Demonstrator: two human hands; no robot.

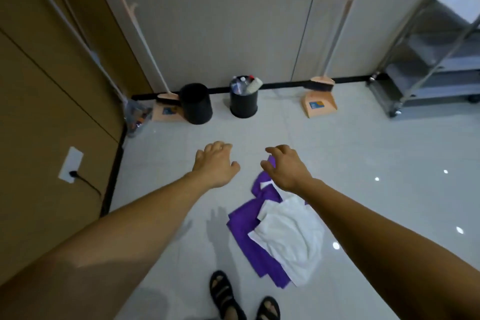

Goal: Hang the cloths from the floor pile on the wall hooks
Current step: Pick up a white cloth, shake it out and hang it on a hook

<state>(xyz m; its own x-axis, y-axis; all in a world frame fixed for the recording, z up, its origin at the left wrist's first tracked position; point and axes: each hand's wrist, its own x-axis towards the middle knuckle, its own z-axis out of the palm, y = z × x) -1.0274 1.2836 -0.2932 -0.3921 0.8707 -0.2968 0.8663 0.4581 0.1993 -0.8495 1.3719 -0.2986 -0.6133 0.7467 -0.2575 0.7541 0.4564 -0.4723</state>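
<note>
Since both hands are out in front with nothing in them, I'd say this is the very start of a pickup, so nothing's been grabbed for hanging yet. Left hand (217, 163) is at about 11 o'clock from the pile (275, 239), fingers loosely curled, palm down, holding nothing. Right hand (287, 170) is at 12 o'clock from the pile, same loose droop, also holding nothing. It overlaps the far tip of the purple cloth (241, 231) in the view, but going by the shadows on the floor (363, 163) both hands look to be up in the air, not touching anything.

The pile itself is on the floor just ahead of the sandalled feet (223, 291), at roughly 1 o'clock from them. The white cloth (291, 236) is lying on top of the purple one.

Next move, my guess: bend down, pinch one cloth by an edge or corner (the white one's on top, so it's easiest) and lift it clear without dragging the purple along. Can't spot any hooks on the wall (233, 21) from here, only brooms and dustpans leaning there, so finding them means looking up first.
</note>
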